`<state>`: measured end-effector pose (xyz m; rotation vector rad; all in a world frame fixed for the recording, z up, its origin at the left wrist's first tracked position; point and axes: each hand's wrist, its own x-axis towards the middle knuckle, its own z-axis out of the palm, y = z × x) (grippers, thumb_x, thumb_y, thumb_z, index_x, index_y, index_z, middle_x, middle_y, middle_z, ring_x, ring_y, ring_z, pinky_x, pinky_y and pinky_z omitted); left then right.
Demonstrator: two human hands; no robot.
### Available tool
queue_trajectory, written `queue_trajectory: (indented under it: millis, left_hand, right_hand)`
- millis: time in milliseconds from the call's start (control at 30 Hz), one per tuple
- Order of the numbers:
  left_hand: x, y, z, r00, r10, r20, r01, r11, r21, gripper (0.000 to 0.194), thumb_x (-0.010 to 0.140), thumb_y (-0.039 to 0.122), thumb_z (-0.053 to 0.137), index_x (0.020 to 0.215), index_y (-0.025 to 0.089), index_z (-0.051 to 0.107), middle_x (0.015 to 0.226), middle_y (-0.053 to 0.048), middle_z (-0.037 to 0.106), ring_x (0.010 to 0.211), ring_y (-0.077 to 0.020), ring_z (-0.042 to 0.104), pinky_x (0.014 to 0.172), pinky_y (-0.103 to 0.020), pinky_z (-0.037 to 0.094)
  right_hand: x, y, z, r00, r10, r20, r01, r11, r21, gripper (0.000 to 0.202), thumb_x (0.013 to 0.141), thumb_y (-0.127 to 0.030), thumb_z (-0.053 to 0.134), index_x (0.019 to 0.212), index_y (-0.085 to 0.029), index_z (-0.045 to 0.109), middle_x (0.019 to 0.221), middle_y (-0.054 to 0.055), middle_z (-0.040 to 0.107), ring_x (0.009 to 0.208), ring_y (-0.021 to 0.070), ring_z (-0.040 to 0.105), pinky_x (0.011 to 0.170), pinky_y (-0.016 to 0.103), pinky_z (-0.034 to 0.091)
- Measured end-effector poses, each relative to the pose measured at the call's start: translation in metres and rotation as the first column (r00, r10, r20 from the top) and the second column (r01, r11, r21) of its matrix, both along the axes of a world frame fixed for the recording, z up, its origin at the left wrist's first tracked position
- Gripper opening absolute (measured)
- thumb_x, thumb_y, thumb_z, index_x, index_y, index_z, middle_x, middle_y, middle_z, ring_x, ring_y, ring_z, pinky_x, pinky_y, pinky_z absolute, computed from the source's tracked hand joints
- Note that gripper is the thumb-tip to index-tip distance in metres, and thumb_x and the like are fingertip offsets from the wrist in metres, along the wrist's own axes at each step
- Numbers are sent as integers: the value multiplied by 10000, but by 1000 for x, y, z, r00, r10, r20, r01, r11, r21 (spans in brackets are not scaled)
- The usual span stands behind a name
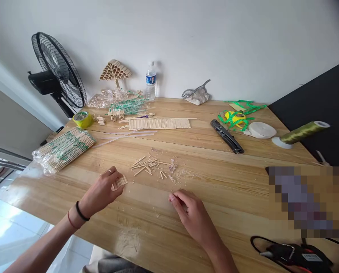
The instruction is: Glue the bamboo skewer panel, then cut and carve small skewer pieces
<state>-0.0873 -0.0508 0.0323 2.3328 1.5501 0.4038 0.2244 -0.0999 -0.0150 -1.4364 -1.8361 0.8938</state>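
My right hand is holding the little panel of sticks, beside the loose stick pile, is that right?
Wrong hand: the head view shows the little panel of sticks in your left hand, not your right hand, beside the loose stick pile.

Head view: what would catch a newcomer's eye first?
Probably the small umbrella-like stick model standing against the wall at the back left, near the black fan. Nearer, loose stick pieces lie scattered mid-table, just beyond the two hands; the left hand holds a small row of short sticks.
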Motion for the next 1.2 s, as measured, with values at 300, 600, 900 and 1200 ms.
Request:
queue_trajectory:
  millis: [300, 600, 900, 1200]
  left_hand:
    - [-35, -41, 11, 1000, 23, -19, -24, 997, -74, 154, 924, 321, 649, 1046, 235, 685, 996, -29, 661, 853, -177, 670, 777, -298, 536]
    - [43, -6, -24, 990, 130, 56, -134, 988, 73, 59, 868, 245, 669, 912, 210, 651, 908, -54, 653, 830, -223, 686, 774, -349, 566]
    - [4, -12, 20, 999, 45, 23, -45, 999, -22, 113, 883, 333, 677, 900, 222, 671, 886, -26, 672, 780, -188, 670, 727, -304, 545]
    - [-1, -82, -7, 996, 79, 50, -76, 995, -60, 79, 896, 338, 661, 894, 262, 681, 873, -36, 683, 725, -192, 706, 632, -283, 576]
  right_hand:
    - [-2, -1, 3, 999, 5, 37, -6, 1000, 29, 393, 1076, -394, 437, 736, -229, 543, 718, 13, 600, 710, 186, 549, 712, 313, 425]
    - [-1, 1, 4, 1000, 0, 21, 0, 1000, 7, 405, 1076, -411, 424, 750, -223, 574, 738, 29, 625, 726, 188, 564, 710, 315, 438]
    - [0, -1, 9, 1000, -13, 23, 13, 1000, 13, 398, 1076, -400, 427, 740, -231, 559, 725, 19, 606, 708, 188, 557, 701, 313, 446]
    - [0, -1, 8, 1000, -1, 23, 1, 1000, 15, 337, 1068, -337, 449, 779, -230, 586, 760, 20, 633, 736, 192, 569, 724, 320, 436]
